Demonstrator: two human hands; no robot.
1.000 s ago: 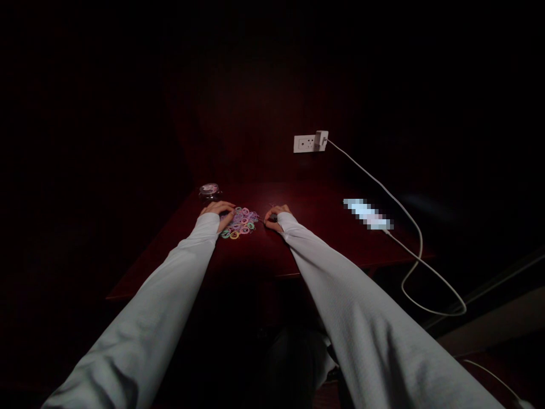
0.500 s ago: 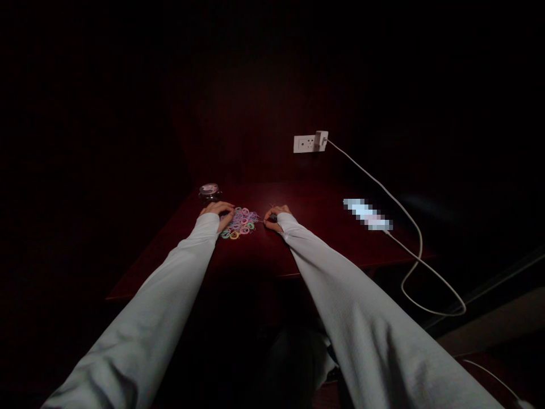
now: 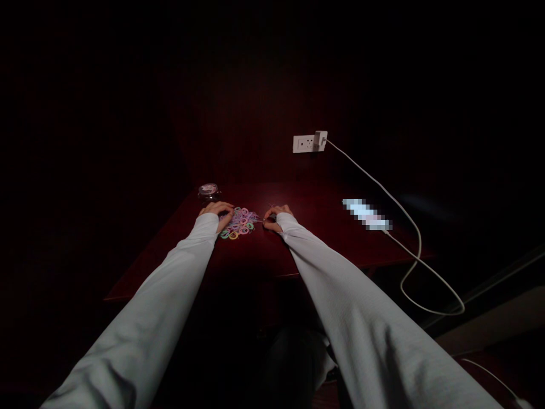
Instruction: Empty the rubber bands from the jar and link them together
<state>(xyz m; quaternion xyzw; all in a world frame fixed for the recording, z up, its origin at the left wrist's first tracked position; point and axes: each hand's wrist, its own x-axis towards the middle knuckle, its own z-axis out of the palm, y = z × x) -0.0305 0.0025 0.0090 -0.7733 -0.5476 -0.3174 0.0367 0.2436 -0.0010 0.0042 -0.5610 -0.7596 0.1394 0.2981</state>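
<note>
A pile of small hair ties (image 3: 242,221) in pink, purple, green and yellow lies on the dark red table (image 3: 332,238). My left hand (image 3: 215,208) rests at the pile's left side, with thumb and fingertips brought together over its edge; what they hold, if anything, is too small to make out. On the right side of the pile, my right hand (image 3: 277,215) has its thumb and fingers closed in a pinch. A thin pale thing runs from those fingertips toward the pile. A few more thin ties show just behind the right hand, partly hidden by it.
A clear round jar (image 3: 208,192) with a lid stands behind my left hand. On the right lies a blurred-out phone-like device (image 3: 367,214), joined by a white cable (image 3: 420,238) to a charger (image 3: 321,138) in the wall socket (image 3: 302,144). The cable hangs over the table's edge.
Both hands stay almost in place, still closed beside the pile. The whole view has shifted very slightly; nothing else has visibly moved.
</note>
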